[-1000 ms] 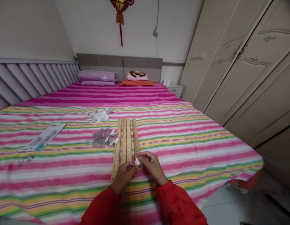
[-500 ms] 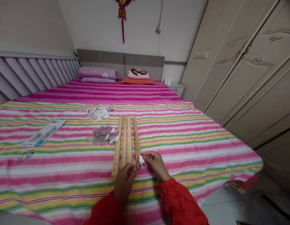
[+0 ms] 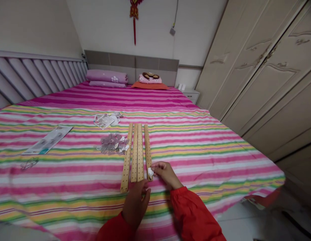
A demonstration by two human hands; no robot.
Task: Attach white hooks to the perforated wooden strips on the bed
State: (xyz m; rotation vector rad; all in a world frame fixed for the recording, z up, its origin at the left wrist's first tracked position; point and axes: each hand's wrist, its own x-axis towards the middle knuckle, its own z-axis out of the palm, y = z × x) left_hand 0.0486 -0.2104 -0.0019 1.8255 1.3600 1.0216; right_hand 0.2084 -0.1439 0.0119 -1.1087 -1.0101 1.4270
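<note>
**A:** How far along am I with these strips?

**B:** Early, I judge. Four wooden strips (image 3: 135, 150) lie side by side on the bed (image 3: 221, 150), and only the rightmost strip (image 3: 146, 147) has anything at it. The right hand (image 3: 166, 173) pinches a small white piece (image 3: 150, 172) between thumb and forefinger, right at that strip's near end. The other three look bare.

**A:** And the left hand?

**B:** The left hand (image 3: 136, 205) lies flat with its fingers loosely stretched out. The tips touch the near ends of the middle strips, and it holds nothing that I can see.

**A:** What's left?

**B:** Most of it, I'd say. A heap of clear little pieces (image 3: 112, 144) sits just left of the strips. An opened packet (image 3: 104, 119) lies beyond it, and a printed card (image 3: 48, 140) lies well off to the left.

**A:** Anything I can't read?

**B:** I can't tell whether the white piece sits in a hole or is only held against the wood, because it's too small. A faint tangle (image 3: 28, 164) near the card is unreadable. Both red sleeves (image 3: 195, 217) are cut off at the bottom edge.
</note>
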